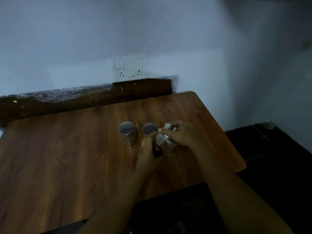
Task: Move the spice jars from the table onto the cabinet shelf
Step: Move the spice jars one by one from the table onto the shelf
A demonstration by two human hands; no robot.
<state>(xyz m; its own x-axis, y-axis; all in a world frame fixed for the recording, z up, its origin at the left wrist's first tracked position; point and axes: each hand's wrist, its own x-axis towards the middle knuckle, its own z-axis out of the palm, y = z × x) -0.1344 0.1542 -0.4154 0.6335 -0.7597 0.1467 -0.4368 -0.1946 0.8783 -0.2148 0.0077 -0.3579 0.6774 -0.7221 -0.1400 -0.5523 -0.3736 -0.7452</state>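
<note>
Three spice jars with round metal lids stand in a row on the wooden table [67, 157]. The left jar [127, 132] stands free. My left hand [148, 157] wraps the side of the middle jar [149, 129], whose lid shows above my fingers. My right hand [181, 134] covers the right jar [166, 141] from above; its clear glass body and a bit of lid show between my fingers. The two held jars touch or nearly touch. No cabinet shelf is in view.
A white switch and socket plate [131, 68] sits on the wall behind the table. A speckled stone ledge with a dark wooden strip [67, 97] runs along the table's back edge. Dark floor [270, 166] lies right of and below the table.
</note>
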